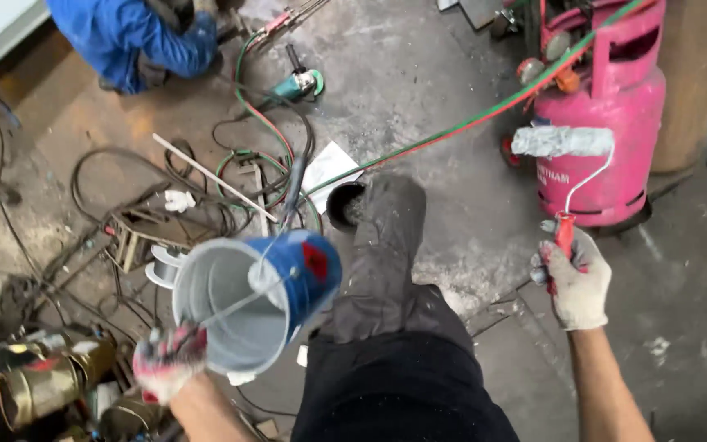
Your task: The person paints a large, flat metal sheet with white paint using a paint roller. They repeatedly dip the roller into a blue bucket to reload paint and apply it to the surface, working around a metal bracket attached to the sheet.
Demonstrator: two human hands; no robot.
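Hands: two, both in grubby knit work gloves with red marks.
Left hand (169, 360): low at the lower left, blurred, forearm coming up from the bottom edge; fingers closed round the thin wire handle of the paint bucket.
Paint bucket (255, 299): one, blue outside with a red patch, grey inside; it hangs tilted from the handle with its open mouth turned toward the camera, above the floor and just left of the person's leg.
Right hand (576, 282): raised at the right, forearm rising from the lower right corner; fist shut tight round the red grip of the paint roller.
Paint roller (562, 141): one, grey-coated sleeve held level on a bent wire frame, up in front of the gas cylinder.
Gas cylinder (607, 123): one, pink, standing upright on the floor toward the upper right corner.
Hoses (452, 131): two, one green and one red, running together from the cylinder across the concrete floor (419, 74) toward the upper left.
Angle grinder (300, 83): one, teal, lying on the floor near the top middle.
Leg (386, 270): one in view, dark trousers, stretched forward at the centre.
Other person (137, 37): one, blue sleeve, crouched at the upper left corner.
Old cans (42, 385): several, brassy, heaped at the lower left corner; exact count unclear.
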